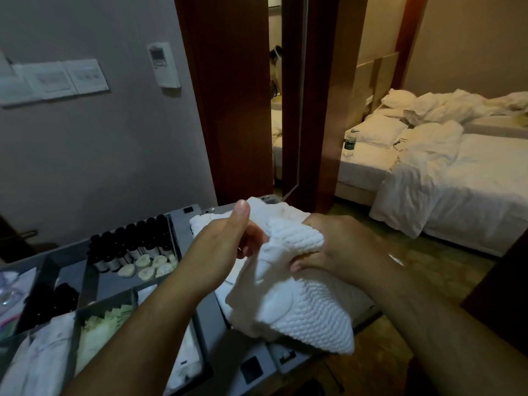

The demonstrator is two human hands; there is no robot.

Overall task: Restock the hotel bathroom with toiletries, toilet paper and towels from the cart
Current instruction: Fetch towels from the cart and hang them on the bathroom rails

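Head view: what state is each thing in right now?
towel: lifted above the cart, crumpled, hanging from the right hand
right hand: grips the towel
left hand: thumb up at the towel's edge; grip unclear
towel stack: folded, on the cart
bottles: upright, capped, in rows in one tray compartment
soaps: lying in front of the bottles, same compartment
bed: unmade
water bottle: upright on the bed

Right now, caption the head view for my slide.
Right hand grips a white towel over the cart, left hand at its edge; bottles and soaps alongside, unmade bed beyond.
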